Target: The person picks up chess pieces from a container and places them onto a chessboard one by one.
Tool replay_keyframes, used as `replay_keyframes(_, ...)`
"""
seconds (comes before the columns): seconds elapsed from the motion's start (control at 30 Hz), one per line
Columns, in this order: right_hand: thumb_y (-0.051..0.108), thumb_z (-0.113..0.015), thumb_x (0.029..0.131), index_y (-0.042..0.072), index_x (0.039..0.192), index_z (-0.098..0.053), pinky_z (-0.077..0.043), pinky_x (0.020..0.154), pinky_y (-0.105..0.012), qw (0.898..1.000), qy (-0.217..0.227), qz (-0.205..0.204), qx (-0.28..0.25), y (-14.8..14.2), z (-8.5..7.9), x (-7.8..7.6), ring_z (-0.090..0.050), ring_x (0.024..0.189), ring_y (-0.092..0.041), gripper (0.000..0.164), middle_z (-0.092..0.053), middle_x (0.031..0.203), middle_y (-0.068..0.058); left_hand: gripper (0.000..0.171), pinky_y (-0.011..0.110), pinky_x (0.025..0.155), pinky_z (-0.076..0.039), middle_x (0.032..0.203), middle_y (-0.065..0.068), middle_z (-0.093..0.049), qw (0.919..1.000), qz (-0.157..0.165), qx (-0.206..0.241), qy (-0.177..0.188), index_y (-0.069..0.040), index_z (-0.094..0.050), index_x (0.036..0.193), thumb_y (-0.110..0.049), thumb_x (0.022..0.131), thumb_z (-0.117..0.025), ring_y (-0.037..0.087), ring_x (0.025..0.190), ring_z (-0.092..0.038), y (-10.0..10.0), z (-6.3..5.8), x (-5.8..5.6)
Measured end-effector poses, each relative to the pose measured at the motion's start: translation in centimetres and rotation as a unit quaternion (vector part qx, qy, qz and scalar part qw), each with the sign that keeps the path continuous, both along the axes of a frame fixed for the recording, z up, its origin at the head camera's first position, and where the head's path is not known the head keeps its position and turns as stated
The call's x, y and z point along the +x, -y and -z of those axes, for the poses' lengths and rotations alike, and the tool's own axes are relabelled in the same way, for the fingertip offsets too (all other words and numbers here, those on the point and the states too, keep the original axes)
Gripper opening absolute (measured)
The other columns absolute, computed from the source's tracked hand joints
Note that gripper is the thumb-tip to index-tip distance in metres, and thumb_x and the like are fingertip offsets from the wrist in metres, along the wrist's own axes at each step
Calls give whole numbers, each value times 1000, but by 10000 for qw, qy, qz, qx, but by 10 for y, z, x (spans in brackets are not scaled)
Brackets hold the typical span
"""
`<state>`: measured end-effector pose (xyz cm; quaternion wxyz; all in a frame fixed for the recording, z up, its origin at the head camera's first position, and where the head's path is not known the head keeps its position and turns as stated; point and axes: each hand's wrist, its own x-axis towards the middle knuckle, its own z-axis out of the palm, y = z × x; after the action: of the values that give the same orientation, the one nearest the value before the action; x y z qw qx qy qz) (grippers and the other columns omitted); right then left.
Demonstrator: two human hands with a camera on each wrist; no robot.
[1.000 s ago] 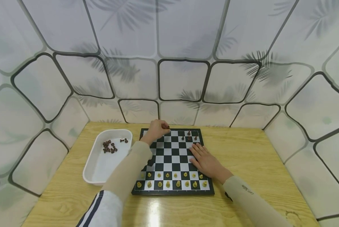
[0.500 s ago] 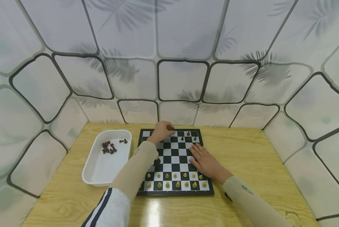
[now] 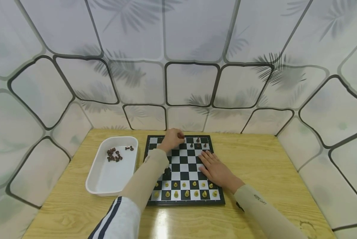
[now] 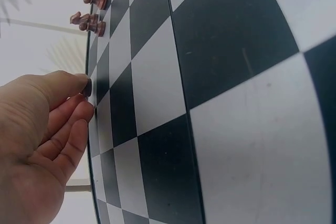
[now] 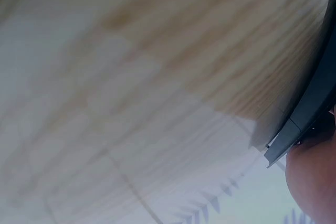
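Note:
A black-and-white chessboard (image 3: 184, 167) lies on the wooden table. At its far edge my left hand (image 3: 172, 141) pinches a dark chess piece (image 4: 88, 87) between thumb and fingers, close over the far row of squares. The fingers hide most of that piece. Several brown pieces stand at the far right corner: a knight (image 4: 76, 18) behind a row of pawns (image 4: 96, 1). My right hand (image 3: 215, 169) rests with straight fingers on the board's right side. In the right wrist view only part of this hand (image 5: 312, 179) shows beside the board's dark edge (image 5: 296, 124).
Left of the board stands a white tray (image 3: 102, 189) with several brown pieces (image 3: 114, 155) in it. Two rows of yellow pieces (image 3: 186, 193) line the board's near side, partly behind my left forearm. A patterned curtain (image 3: 193, 84) hangs behind the table.
My left hand has moved right along the far row with the dark piece, then lowered slightly closer to the board. The right hand has stayed in place.

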<state>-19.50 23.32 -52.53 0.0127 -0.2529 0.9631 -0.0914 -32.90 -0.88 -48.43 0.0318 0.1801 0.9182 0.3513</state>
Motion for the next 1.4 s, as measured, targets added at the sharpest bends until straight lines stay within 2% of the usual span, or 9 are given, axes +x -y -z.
replay_keyframes(0.37,44,-40,114,4,164,-33,-20,132,-54,9998,153,42,79,-1,1,-1,-22,162,-37,65,-30,172,-18,12,38,85,-59,104,11,-77,9998,-117,-16,157,-5,-77,104,-13,95,-78,25,95,-71,-2,2,-1)
replay_keyframes(0.6,43,-41,113,3,163,-35,-22,131,-55,10000,83,15,30,-1,0,-1,-23,162,-38,65,-31,171,-18,12,37,84,-59,104,10,-77,9997,-162,7,200,-6,-78,104,-14,95,-78,24,94,-71,-3,3,-1)
replay_keyframes(1.0,41,-42,113,1,162,-37,-23,131,-56,10000,35,-2,9,0,-2,1,-26,161,-40,64,-34,170,-20,12,37,82,-60,102,11,-77,9998,-48,62,180,-4,-77,105,-13,96,-78,23,92,-71,-2,4,-2)
replay_keyframes(1.27,41,-43,113,1,162,-37,-22,131,-56,10000,61,6,-19,0,-3,2,-25,161,-40,64,-34,170,-21,22,39,88,-60,109,12,-77,9998,78,56,176,-2,-76,115,-12,96,-77,26,100,-72,-2,3,-1)
replay_keyframes(1.4,41,-43,113,1,162,-37,-22,131,-56,10000,73,5,-26,0,-4,1,-25,161,-41,64,-34,170,-21,25,38,87,-60,111,12,-76,9995,105,83,271,-3,-75,119,-13,96,-77,26,101,-72,1,0,-2)
